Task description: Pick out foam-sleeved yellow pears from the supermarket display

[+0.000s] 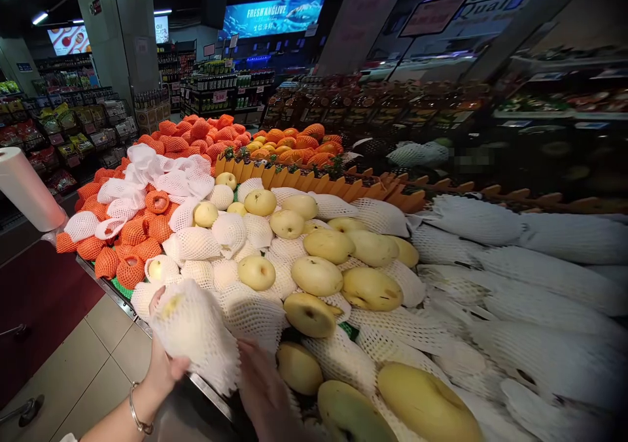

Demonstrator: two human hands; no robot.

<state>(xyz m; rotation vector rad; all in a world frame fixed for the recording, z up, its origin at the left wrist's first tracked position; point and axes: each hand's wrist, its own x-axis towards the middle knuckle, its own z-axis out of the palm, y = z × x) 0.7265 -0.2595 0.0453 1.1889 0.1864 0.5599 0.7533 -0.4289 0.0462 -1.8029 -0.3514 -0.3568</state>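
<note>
My left hand, with a metal bangle at the wrist, is closed around a pale yellow pear in a white foam net. A yellowish patch of the fruit shows through at the upper left end of the net. My right hand is at the net's right end, seemingly touching it; motion blurs its fingers and their tips are hidden. Beneath and beyond lie bare yellow pears among others in white foam nets. Close to my right hand rests a bare pear.
Orange-netted fruit and loose white nets fill the stand's left side. A low wooden picket divider runs behind the pears. Long white-netted produce lies right. A plastic bag roll stands left, beyond the metal edge.
</note>
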